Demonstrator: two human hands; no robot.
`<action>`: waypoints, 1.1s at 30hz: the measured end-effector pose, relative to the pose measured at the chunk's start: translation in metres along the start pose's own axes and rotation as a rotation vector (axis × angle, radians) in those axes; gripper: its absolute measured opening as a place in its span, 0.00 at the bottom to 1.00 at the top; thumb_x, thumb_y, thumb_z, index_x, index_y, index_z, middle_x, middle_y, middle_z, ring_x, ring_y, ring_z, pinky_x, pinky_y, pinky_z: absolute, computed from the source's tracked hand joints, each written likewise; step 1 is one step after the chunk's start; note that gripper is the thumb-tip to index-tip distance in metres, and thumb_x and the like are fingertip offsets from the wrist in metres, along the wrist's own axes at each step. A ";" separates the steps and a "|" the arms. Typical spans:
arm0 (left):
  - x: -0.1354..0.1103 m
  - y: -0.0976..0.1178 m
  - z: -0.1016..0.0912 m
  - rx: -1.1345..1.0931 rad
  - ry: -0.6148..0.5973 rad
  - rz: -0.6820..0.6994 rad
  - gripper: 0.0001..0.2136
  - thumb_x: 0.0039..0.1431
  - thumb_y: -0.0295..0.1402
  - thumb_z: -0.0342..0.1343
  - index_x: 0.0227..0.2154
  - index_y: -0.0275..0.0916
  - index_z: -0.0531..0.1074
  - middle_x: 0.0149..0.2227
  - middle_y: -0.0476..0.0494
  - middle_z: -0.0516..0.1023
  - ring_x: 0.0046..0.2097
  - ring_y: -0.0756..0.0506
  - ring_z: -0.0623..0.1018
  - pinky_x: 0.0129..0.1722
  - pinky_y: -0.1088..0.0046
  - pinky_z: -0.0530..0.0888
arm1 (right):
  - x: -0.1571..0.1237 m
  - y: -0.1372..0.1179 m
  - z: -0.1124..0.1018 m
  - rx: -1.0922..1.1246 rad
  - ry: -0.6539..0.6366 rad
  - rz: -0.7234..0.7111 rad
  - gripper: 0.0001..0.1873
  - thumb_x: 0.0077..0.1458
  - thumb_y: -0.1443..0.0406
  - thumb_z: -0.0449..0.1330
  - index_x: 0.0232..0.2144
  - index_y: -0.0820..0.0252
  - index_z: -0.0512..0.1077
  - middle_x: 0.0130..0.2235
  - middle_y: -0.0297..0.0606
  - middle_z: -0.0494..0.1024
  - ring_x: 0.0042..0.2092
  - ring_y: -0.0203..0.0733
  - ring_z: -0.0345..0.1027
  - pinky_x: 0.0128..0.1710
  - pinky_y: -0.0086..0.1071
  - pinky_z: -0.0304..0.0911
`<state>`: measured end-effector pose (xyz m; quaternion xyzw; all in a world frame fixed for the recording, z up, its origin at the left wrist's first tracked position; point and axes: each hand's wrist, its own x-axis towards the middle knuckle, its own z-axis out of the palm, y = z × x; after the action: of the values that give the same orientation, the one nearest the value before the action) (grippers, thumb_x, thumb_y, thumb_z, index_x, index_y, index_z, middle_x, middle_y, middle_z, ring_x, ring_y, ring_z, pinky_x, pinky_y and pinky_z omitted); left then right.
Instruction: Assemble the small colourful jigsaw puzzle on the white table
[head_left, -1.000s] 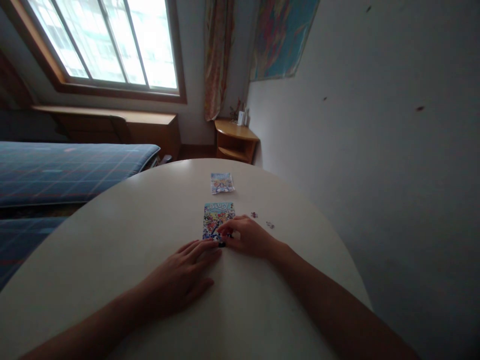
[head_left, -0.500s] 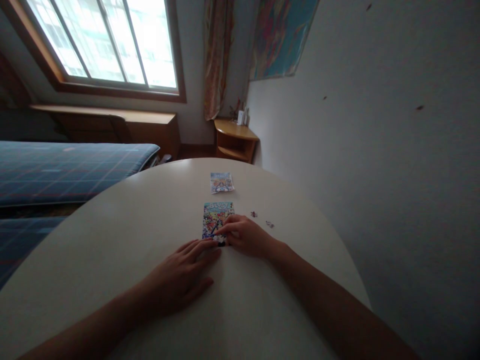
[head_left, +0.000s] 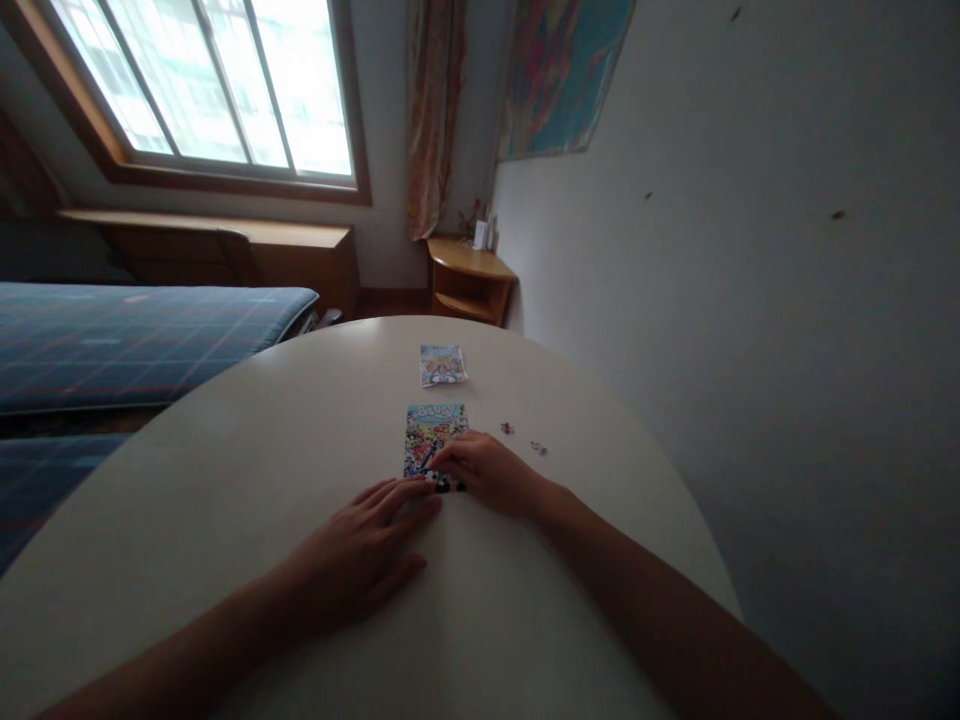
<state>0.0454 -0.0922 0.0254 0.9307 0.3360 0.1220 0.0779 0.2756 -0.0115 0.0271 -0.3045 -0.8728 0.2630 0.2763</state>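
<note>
At far left, behind the table, lies a bed (head_left: pixel 112 340) w/ a blue checked cover. Above it is a big bright window (head_left: pixel 202 90), and under the window a long wooden desk (head_left: pixel 225 240). A round white table (head_left: pixel 225 470) fills the lower part of the view. On it, left of centre, the L hand (head_left: pixel 360 555) lies flat, palm down, fingers stretched and a little apart, holding nothing. Its fingertips reach the near-left corner of the puzzle (head_left: pixel 431 435); touching it or only almost, I cannot tell. The puzzle is a small colourful rectangle, flat on the table approx. at the middle, w/ blue letters at its far edge. Behind it, apart from it, lies a smaller picture card (head_left: pixel 442 365), also flat. Far behind hangs a patterned curtain (head_left: pixel 435 110), and a wooden corner shelf (head_left: pixel 469 275) stands at the wall. Next to the right, the R hand (head_left: pixel 491 472) rests on the near-right part of the puzzle, fingers bent and close together, tips down on the surface. Whether it pinches a piece or only presses, I cannot tell. Right of this hand, 2 loose pieces (head_left: pixel 508 429) lie on the table, near the puzzle but not touching it. High on the right wall (head_left: pixel 750 300) hangs a coloured map (head_left: pixel 562 80).
</note>
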 end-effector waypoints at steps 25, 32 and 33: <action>0.001 0.000 -0.001 0.019 -0.013 -0.001 0.23 0.65 0.35 0.50 0.62 0.41 0.60 0.64 0.37 0.62 0.61 0.37 0.66 0.61 0.52 0.68 | 0.003 -0.002 0.003 0.000 0.107 0.114 0.05 0.54 0.71 0.67 0.34 0.58 0.80 0.34 0.35 0.82 0.38 0.36 0.74 0.41 0.28 0.65; 0.000 -0.001 0.000 0.021 -0.006 0.002 0.23 0.66 0.35 0.50 0.62 0.42 0.60 0.64 0.38 0.61 0.62 0.38 0.66 0.61 0.54 0.68 | 0.002 -0.001 0.001 0.019 0.097 0.128 0.05 0.54 0.70 0.66 0.35 0.58 0.80 0.35 0.36 0.82 0.38 0.36 0.74 0.41 0.27 0.66; 0.000 -0.001 0.000 0.016 -0.001 0.006 0.23 0.65 0.35 0.50 0.62 0.41 0.60 0.64 0.38 0.62 0.62 0.38 0.66 0.61 0.54 0.68 | 0.002 -0.002 0.001 0.015 0.096 0.131 0.06 0.55 0.70 0.65 0.35 0.58 0.80 0.35 0.36 0.82 0.38 0.36 0.74 0.41 0.27 0.66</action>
<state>0.0453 -0.0915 0.0255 0.9323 0.3343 0.1190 0.0705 0.2731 -0.0119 0.0275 -0.3710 -0.8347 0.2722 0.3024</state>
